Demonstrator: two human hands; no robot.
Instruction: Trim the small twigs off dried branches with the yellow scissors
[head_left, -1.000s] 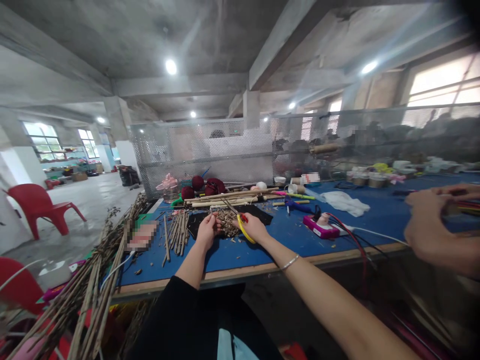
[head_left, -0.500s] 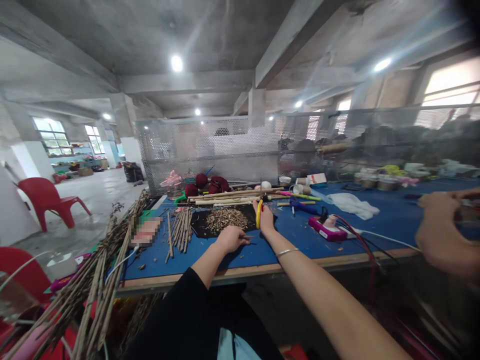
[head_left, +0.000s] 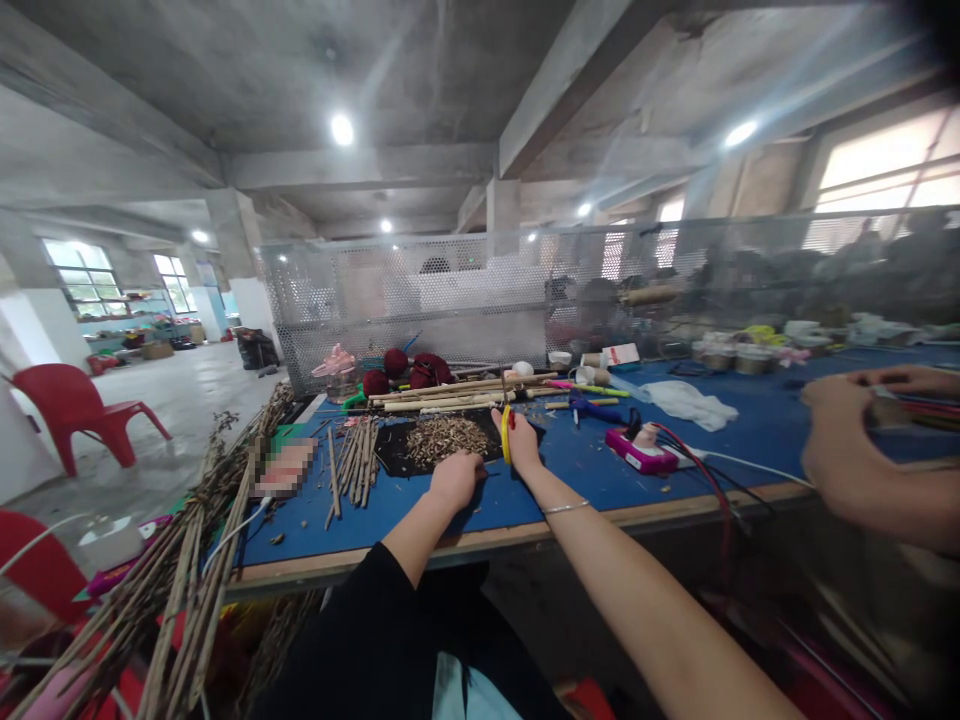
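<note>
Left hand (head_left: 456, 480) is held at the near right edge of the black mat (head_left: 391, 443), back up, fingers curled; whether anything is pinched cannot be told. Yellow-handled scissors (head_left: 508, 436) are gripped in the right hand (head_left: 526, 443), blades pointed forward; right forearm is stretched in from lower right. Short stick pieces (head_left: 445, 438) are heaped on the mat; longer sticks (head_left: 360, 460) are laid left of it on the blue surface (head_left: 356, 530).

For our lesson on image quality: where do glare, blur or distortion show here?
Head view: streaky glare near the ceiling lamp, the right window washed out; head view: the co-worker's near hand blurred; head view: the scissors small, blades indistinct; head view: the right forearm apparently stretched toward the lower edge.
</note>
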